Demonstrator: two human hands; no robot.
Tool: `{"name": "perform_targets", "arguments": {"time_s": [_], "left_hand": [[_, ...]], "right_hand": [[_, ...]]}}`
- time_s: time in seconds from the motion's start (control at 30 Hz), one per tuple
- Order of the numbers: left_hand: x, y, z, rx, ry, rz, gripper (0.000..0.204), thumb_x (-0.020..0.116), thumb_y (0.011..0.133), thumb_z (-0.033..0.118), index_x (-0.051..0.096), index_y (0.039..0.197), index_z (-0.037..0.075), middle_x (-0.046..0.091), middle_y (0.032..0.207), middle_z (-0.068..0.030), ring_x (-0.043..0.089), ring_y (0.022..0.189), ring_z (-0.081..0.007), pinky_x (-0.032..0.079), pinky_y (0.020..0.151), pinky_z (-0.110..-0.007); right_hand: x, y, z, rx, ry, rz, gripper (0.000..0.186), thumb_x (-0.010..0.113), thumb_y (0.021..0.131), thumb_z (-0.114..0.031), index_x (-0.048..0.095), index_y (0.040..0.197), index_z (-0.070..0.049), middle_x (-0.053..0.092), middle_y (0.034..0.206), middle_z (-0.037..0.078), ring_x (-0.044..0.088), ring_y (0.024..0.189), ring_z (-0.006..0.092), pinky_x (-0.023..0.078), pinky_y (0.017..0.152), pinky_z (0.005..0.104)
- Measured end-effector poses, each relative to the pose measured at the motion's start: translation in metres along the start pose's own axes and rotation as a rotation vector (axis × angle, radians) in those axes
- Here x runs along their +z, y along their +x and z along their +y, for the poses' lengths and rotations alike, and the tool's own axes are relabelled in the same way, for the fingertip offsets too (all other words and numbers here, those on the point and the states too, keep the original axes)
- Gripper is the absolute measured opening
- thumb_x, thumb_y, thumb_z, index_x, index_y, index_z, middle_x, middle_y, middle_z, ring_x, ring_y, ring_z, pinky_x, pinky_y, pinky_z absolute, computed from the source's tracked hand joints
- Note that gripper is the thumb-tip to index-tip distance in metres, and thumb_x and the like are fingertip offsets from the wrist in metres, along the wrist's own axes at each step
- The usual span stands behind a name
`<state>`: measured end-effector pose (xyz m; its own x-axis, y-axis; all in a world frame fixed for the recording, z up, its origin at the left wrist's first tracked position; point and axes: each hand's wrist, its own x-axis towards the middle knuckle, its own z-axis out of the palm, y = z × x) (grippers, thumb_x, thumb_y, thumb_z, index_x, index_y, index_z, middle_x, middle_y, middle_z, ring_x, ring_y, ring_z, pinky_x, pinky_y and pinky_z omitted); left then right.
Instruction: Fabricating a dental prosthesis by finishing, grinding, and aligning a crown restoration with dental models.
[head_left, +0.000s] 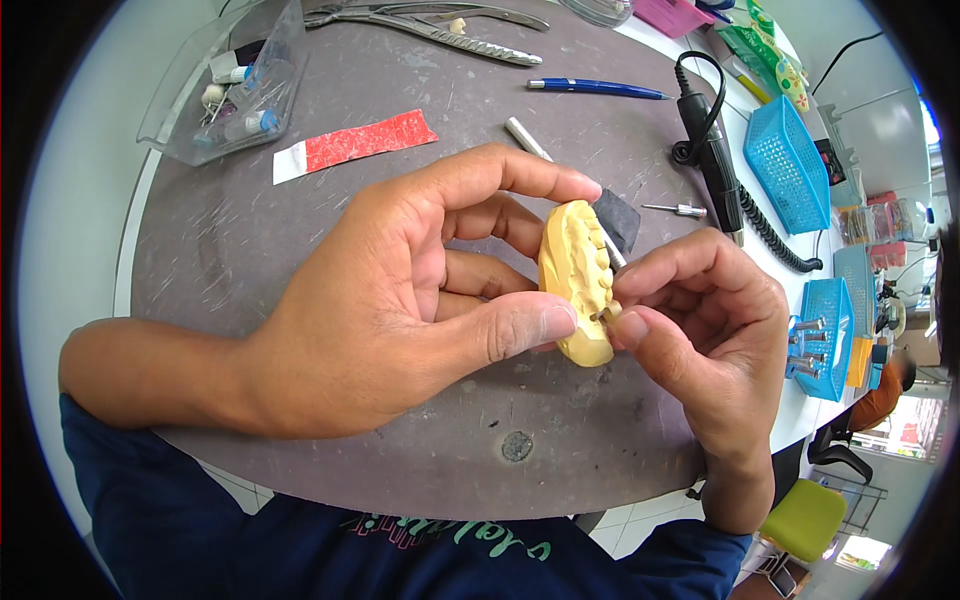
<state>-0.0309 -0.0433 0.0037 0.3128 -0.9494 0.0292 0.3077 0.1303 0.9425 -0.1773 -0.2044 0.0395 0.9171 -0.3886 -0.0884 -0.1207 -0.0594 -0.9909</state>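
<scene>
My left hand point(385, 300) holds a yellow plaster dental cast point(574, 262) upright above the table, its fingers behind the far end and its thumb against the near end. The row of moulded teeth faces right. My right hand point(710, 325) is closed, thumb and forefinger pinching a small yellow tooth piece point(612, 311) against the cast's right side. A small dark gap shows beside that piece. Whether it is seated in the cast or apart from it, I cannot tell. Behind the cast lie a slim metal instrument point(527, 138) and a dark grey square point(618, 218).
Metal pliers point(450, 38), a blue pen point(600, 88) and a red strip point(368, 140) lie farther back. At far left stands a transparent tray point(180, 140) of small items. On the right are a corded black handpiece point(710, 150), a small driver point(678, 210) and blue baskets point(787, 165).
</scene>
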Motion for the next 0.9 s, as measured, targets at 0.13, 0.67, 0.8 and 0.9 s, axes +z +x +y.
{"name": "perform_targets", "arguments": {"time_s": [0.13, 0.67, 0.8, 0.9], "left_hand": [[-0.001, -0.001, -0.003, -0.002, -0.016, -0.002, 0.056, 0.062, 0.087, -0.006, 0.040, 0.138, 0.002, 0.042, 0.140, -0.0130, 0.050, 0.123, -0.0196, 0.045, 0.104, -0.035], [-0.002, 0.008, 0.014, -0.064, -0.248, -0.091, 0.048, 0.064, 0.090, -0.001, 0.043, 0.133, -0.003, 0.057, 0.111, -0.0120, 0.067, 0.101, -0.0177, 0.056, 0.087, -0.024], [0.002, 0.008, -0.003, 0.076, -0.164, -0.031, 0.048, 0.064, 0.090, -0.002, 0.043, 0.133, -0.003, 0.057, 0.111, -0.0119, 0.067, 0.101, -0.0177, 0.056, 0.088, -0.024], [-0.003, 0.001, -0.002, 0.017, -0.006, -0.038, 0.056, 0.061, 0.089, -0.004, 0.037, 0.139, 0.001, 0.044, 0.135, -0.0156, 0.054, 0.120, -0.0213, 0.051, 0.099, -0.034]], "right_hand": [[0.000, 0.000, -0.003, 0.056, 0.010, 0.014, 0.019, 0.074, 0.079, 0.001, 0.059, 0.090, 0.002, 0.065, 0.091, 0.010, 0.064, 0.084, 0.0126, 0.052, 0.078, 0.0246], [0.000, 0.000, 0.001, 0.005, -0.004, 0.000, 0.020, 0.074, 0.080, 0.000, 0.059, 0.093, 0.002, 0.067, 0.089, 0.009, 0.064, 0.081, 0.0117, 0.051, 0.076, 0.0234], [0.000, 0.001, 0.003, -0.019, 0.017, 0.000, 0.019, 0.072, 0.083, -0.002, 0.059, 0.095, 0.002, 0.067, 0.088, 0.009, 0.064, 0.077, 0.0108, 0.051, 0.074, 0.0225], [0.000, 0.001, 0.004, -0.019, 0.032, 0.001, 0.017, 0.070, 0.084, -0.002, 0.059, 0.096, 0.003, 0.067, 0.088, 0.010, 0.064, 0.076, 0.0107, 0.051, 0.072, 0.0223]]}}
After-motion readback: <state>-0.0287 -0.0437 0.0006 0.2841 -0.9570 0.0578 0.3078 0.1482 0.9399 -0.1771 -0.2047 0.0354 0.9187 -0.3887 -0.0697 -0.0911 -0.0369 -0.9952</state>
